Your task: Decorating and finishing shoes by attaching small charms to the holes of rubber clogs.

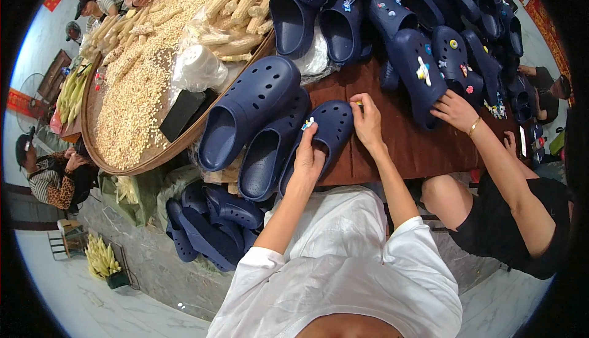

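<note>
Brown-covered worktop (423, 151), with navy clogs (402, 22) heaped along its far edge and a rimmed tray (132, 170) of corn kernels (126, 114) at its left. At the near edge, one navy foam clog (334, 130) points away from the wearer, beside two plain clogs (254, 101). The left hand's (308, 161) grip is closed on its side, fingers in the opening, thumb by a white charm (308, 123). At the toe, the right hand (369, 124) pinches a small yellow piece (359, 103). To the right, a co-worker's hand (454, 111) touches a charm-studded clog (416, 71).
</note>
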`<state>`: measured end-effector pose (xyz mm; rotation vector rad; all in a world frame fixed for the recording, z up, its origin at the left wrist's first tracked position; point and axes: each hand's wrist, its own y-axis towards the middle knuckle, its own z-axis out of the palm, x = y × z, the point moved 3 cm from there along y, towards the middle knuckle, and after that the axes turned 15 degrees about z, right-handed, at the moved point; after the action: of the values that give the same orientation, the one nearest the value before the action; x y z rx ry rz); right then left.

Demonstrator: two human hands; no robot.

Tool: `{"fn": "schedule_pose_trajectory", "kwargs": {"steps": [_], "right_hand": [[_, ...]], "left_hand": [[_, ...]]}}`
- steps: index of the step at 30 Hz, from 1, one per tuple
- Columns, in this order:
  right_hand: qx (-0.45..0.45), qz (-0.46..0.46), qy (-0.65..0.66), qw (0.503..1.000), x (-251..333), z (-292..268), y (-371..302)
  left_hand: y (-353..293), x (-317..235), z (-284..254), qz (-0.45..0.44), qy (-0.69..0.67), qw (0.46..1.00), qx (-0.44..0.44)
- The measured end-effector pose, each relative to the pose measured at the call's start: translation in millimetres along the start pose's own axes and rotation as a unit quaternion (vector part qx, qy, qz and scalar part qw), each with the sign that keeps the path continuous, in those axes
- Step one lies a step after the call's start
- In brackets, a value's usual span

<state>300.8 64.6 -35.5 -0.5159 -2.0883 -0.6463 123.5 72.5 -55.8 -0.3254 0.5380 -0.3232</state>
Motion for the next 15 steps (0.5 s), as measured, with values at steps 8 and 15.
{"fn": "schedule_pose_trajectory", "kwargs": {"steps": [8,15], "right_hand": [[0.015,-0.013,-0.101,0.995,28,-15,-6],[0.302,-0.09,-0.037,0.948,59,27,-2]], "left_hand": [[-17,-11,-22,-0.026,-0.032,0.998,-0.054],[-9,-5,-35,-0.029,-0.047,0.998,-0.008]]}}
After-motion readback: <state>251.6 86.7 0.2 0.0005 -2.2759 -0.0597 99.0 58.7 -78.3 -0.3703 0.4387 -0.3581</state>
